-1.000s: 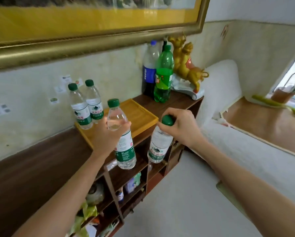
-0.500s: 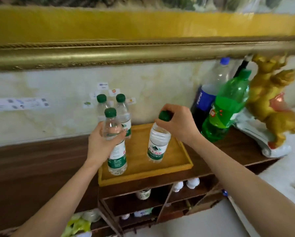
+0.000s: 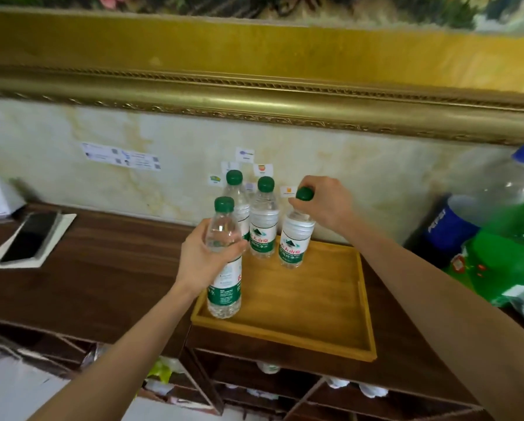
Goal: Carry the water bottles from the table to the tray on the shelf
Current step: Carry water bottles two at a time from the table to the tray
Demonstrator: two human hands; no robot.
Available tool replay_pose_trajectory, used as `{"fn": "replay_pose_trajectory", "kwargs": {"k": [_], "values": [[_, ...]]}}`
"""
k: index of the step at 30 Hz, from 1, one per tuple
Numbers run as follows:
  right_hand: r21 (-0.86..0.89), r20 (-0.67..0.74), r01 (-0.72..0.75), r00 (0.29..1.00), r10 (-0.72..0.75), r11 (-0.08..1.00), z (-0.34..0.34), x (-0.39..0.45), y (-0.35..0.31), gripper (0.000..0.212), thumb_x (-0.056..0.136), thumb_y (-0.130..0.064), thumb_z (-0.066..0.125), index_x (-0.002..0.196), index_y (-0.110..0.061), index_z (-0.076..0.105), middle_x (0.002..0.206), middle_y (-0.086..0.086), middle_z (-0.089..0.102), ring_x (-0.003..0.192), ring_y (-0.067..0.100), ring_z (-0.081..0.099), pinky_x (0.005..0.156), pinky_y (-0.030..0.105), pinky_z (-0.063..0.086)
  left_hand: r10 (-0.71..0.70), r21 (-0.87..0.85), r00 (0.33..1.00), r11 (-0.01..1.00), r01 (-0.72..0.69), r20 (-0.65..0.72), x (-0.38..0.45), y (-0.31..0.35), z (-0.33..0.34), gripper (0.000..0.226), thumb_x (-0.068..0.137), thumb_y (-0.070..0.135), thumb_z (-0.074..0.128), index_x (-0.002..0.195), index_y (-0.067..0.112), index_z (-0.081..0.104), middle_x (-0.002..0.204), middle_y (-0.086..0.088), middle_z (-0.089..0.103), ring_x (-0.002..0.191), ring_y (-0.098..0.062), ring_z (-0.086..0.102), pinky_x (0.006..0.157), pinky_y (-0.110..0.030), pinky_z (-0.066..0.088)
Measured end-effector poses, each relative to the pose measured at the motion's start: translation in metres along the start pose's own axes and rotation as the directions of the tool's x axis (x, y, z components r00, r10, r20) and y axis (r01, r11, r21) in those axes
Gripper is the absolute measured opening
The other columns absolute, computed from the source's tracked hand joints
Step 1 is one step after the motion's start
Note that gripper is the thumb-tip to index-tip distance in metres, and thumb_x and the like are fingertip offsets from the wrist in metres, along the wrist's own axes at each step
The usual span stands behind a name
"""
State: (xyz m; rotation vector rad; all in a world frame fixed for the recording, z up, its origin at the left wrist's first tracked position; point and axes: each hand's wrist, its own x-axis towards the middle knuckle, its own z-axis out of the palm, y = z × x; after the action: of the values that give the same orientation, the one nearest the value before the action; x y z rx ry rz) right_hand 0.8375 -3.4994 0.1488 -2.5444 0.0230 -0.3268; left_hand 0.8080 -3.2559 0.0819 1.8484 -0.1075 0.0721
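I observe my left hand (image 3: 204,259) wrapped around a water bottle (image 3: 224,262) at the wooden tray (image 3: 330,335)'s near-left corner on the shelf (image 3: 102,268). My right hand (image 3: 324,205) pinches a second bottle (image 3: 295,238)'s cap from above, far centre of tray.

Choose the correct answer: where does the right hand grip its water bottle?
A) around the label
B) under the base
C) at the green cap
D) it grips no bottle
C: the right hand pinches the green cap of its water bottle, over the wooden tray.
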Motion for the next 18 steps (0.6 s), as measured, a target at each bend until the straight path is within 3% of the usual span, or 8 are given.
{"fn": "replay_pose_trajectory", "kwargs": {"k": [5, 14, 18], "values": [[-0.047, -0.008, -0.010, 1.000, 0.010, 0.999, 0.003, 0.011, 0.000, 0.022, 0.086, -0.029, 0.068, 0.100, -0.012, 0.065, 0.090, 0.002, 0.064, 0.083, 0.017, 0.056, 0.069, 0.025, 0.040, 0.000, 0.015, 0.999, 1.000, -0.001, 0.042, 0.001, -0.004, 0.004, 0.044, 0.065, 0.023, 0.086, 0.103, 0.026, 0.063, 0.095, 0.008, 0.073, 0.088, -0.008, 0.070, 0.080, -0.034, 0.057], [-0.069, -0.031, 0.044, 0.998, -0.046, 0.997, 0.010, 0.016, 0.001, 0.028, 0.086, -0.033, 0.069, 0.102, -0.012, 0.060, 0.088, -0.002, 0.058, 0.083, 0.016, 0.052, 0.070, 0.024, 0.038, 0.004, -0.013, 0.993, 1.000, -0.002, 0.116, -0.001, -0.003, 0.019, 0.044, 0.067, 0.021, 0.086, 0.104, 0.025, 0.063, 0.095, 0.010, 0.073, 0.089, -0.002, 0.068, 0.075, -0.024, 0.054], [0.012, 0.026, -0.006, 1.000, 0.006, 1.000, -0.001, 0.014, 0.001, 0.041, 0.086, -0.046, 0.065, 0.112, -0.014, 0.057, 0.095, 0.002, 0.063, 0.082, 0.020, 0.059, 0.067, 0.031, 0.050, 0.034, -0.012, 0.989, 0.999, -0.032, 0.142, -0.005, 0.004, 0.030, 0.045, 0.066, 0.021, 0.087, 0.102, 0.031, 0.062, 0.093, 0.015, 0.072, 0.089, 0.006, 0.065, 0.073, -0.015, 0.049]]}}
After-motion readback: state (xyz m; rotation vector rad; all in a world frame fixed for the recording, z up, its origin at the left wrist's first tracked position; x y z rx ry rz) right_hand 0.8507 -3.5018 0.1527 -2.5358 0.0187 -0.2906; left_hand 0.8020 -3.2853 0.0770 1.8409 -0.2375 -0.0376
